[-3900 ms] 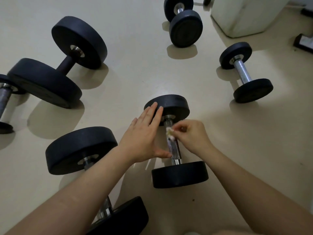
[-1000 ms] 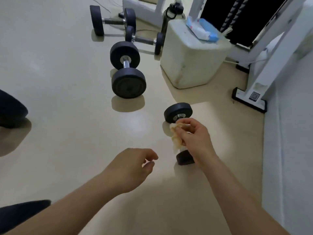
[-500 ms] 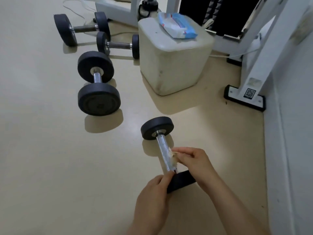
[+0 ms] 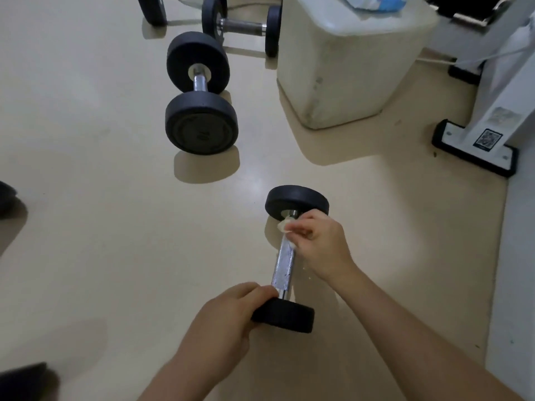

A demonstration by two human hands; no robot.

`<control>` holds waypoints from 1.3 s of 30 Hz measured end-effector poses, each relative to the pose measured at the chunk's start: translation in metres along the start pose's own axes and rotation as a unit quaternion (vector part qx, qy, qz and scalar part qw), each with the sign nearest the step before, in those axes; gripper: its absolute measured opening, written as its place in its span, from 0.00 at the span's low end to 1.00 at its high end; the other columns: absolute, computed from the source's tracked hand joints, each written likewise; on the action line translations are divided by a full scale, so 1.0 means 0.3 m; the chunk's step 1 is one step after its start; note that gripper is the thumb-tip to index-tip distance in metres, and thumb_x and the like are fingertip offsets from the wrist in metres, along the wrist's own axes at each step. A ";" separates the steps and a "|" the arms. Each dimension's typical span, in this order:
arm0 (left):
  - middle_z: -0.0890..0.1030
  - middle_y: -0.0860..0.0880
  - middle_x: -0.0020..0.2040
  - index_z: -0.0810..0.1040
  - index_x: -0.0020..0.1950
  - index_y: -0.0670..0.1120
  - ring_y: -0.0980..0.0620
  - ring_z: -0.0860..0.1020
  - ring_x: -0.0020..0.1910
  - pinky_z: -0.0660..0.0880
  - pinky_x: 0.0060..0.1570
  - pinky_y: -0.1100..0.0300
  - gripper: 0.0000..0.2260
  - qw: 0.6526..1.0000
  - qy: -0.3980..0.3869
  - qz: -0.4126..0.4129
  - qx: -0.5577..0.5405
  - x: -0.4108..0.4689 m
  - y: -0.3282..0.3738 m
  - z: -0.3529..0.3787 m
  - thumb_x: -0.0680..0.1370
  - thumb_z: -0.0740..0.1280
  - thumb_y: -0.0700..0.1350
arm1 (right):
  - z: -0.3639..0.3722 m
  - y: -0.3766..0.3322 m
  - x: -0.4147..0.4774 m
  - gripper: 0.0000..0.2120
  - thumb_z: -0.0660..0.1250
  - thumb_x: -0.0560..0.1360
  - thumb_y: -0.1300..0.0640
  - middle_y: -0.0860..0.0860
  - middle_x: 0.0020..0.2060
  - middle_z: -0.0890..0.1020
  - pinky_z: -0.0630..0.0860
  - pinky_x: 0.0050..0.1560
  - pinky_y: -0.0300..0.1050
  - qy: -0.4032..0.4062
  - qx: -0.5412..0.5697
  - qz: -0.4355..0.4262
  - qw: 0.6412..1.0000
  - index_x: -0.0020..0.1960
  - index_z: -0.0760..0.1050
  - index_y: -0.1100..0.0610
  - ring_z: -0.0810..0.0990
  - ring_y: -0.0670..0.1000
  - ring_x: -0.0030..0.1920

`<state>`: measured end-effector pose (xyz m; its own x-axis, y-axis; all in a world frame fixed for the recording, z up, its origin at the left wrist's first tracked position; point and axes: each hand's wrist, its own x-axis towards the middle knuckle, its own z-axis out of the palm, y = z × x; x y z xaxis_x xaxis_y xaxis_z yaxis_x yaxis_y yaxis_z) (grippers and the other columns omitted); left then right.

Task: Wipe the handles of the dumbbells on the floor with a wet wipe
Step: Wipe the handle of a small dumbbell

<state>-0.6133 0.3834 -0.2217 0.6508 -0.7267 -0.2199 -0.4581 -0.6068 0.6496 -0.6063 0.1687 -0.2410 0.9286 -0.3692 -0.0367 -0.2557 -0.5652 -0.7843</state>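
Note:
A small dumbbell (image 4: pixel 285 263) with black ends and a chrome handle lies on the beige floor, pointing away from me. My right hand (image 4: pixel 318 241) pinches a crumpled wet wipe (image 4: pixel 283 226) against the far end of the handle, next to the far weight. My left hand (image 4: pixel 228 316) grips the near black weight, fingers curled over its rim. A bigger dumbbell (image 4: pixel 201 94) lies farther off to the left, and two more dumbbells (image 4: pixel 241 24) sit behind it.
A whitish box (image 4: pixel 347 68) stands at the back right with a blue pack of wipes (image 4: pixel 373 1) on top. A white machine frame foot (image 4: pixel 474 149) and a wall are on the right. Dark weights (image 4: pixel 8 198) edge in at left.
My view and both hands shifted from the earlier dumbbell to this small one. Over the last half second my right hand slid the wipe up the handle toward the far weight; my left hand keeps its grip.

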 end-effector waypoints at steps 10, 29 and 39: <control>0.64 0.60 0.61 0.68 0.68 0.66 0.61 0.68 0.59 0.65 0.54 0.70 0.19 0.997 0.048 -0.058 -0.020 -0.055 0.068 0.037 0.77 0.64 0.58 | -0.013 -0.016 -0.061 0.08 0.66 0.72 0.59 0.47 0.39 0.79 0.77 0.42 0.44 -0.093 -0.100 -0.111 0.984 0.42 0.84 0.55 0.77 0.46 0.39; 0.78 0.47 0.39 0.80 0.45 0.53 0.42 0.76 0.36 0.76 0.38 0.42 0.25 0.966 0.022 -0.047 0.254 -0.006 0.179 0.057 0.50 0.80 0.54 | 0.026 -0.006 -0.014 0.04 0.72 0.72 0.59 0.47 0.37 0.78 0.74 0.38 0.41 -0.036 -0.088 -0.082 0.992 0.45 0.85 0.53 0.76 0.46 0.37; 0.73 0.53 0.58 0.71 0.66 0.55 0.52 0.71 0.58 0.67 0.51 0.64 0.19 0.991 0.113 -0.012 0.064 -0.059 -0.004 0.016 0.75 0.68 0.47 | 0.096 -0.041 0.007 0.05 0.70 0.72 0.57 0.47 0.38 0.82 0.77 0.40 0.45 -0.009 -0.068 -0.089 0.994 0.46 0.84 0.52 0.79 0.49 0.38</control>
<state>-0.6272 0.3953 -0.2220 0.7753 -0.6291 -0.0564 -0.5041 -0.6702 0.5448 -0.5933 0.1960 -0.2493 0.9668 -0.2421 0.0820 -0.1209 -0.7156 -0.6880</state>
